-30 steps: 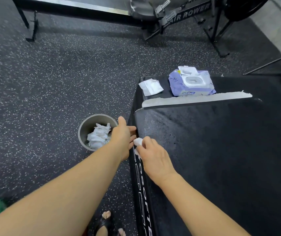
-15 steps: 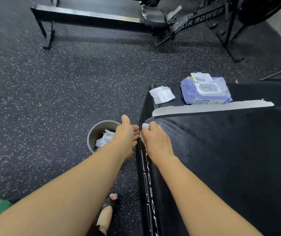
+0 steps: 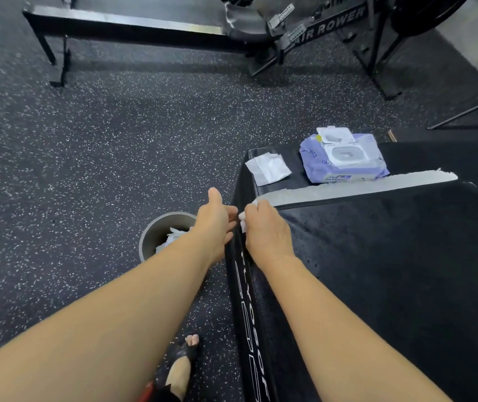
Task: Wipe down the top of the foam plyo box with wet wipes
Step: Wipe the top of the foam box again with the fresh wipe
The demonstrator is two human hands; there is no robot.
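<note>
Nearest, one foot [image 3: 183, 365] in a dark sandal stands on the speckled floor [image 3: 101, 158], just left of the foam plyo box [image 3: 391, 271]. The box fills the right side, and its black top looks damp in patches.

Two bare forearms reach over its left edge to the far-left corner of the top. The left hand [image 3: 216, 224] has its thumb raised and its fingers laid flat against the box's left side. Just beside it, the right hand [image 3: 266, 227] is curled tightly round one bunched wet wipe [image 3: 243, 221], pressing it on the top edge.

Left of the hands, a single round bin [image 3: 156, 232] stands on the floor holding crumpled used wipes [image 3: 174, 235]; the left arm covers part of it.

Beyond the hands a grey strip [image 3: 362, 185] runs across the box. Past that lie one folded wipe [image 3: 268, 167] and one pack of wet wipes [image 3: 345, 161] with its lid flipped open.

Farthest off stands a rowing machine [image 3: 261, 27].
</note>
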